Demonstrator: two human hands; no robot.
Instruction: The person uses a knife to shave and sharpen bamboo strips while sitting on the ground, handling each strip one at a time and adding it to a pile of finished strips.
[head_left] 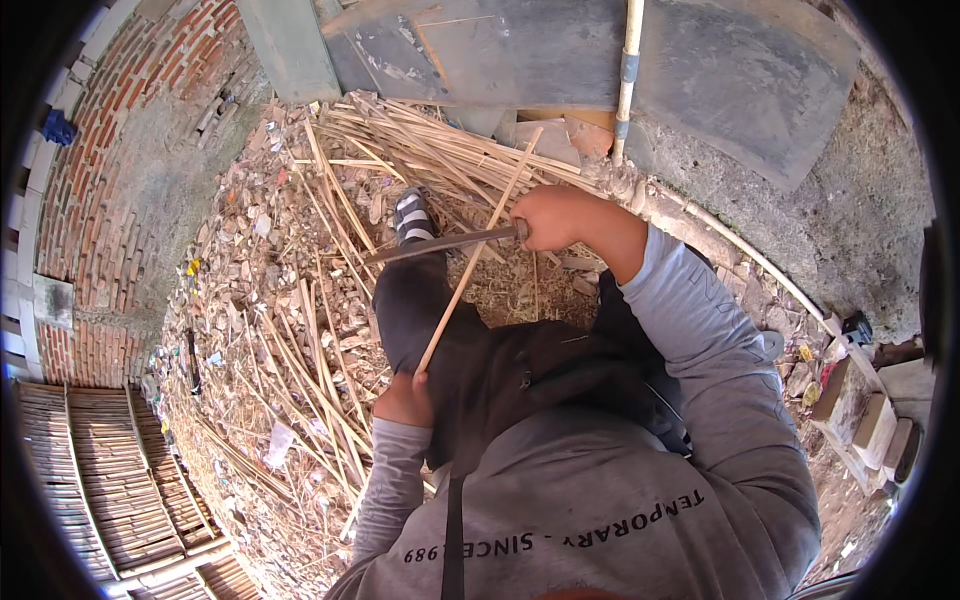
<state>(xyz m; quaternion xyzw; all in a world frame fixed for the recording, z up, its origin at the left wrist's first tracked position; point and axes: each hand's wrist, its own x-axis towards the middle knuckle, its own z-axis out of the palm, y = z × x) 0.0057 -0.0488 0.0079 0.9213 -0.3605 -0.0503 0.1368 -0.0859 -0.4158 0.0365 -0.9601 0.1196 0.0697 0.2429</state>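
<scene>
My left hand (404,400) is closed round the near end of a thin bamboo strip (463,287), which slants up and away to the right across my lap. In my right hand (556,217) is the handle of a long-bladed machete (440,244). Its blade points left over my knee and crosses the strip just left of my right fist. Whether blade and strip touch, I cannot tell. Beyond my hands lies a heap of similar bamboo strips (440,135). My fingers are partly hidden on both hands.
More strips (320,370) lie scattered on the littered ground at my left. A brick wall (120,200) rises at far left, above a bamboo slatted panel (120,480). Grey boards (500,55) and an upright pipe (628,80) stand ahead. Wooden blocks (862,420) sit at right.
</scene>
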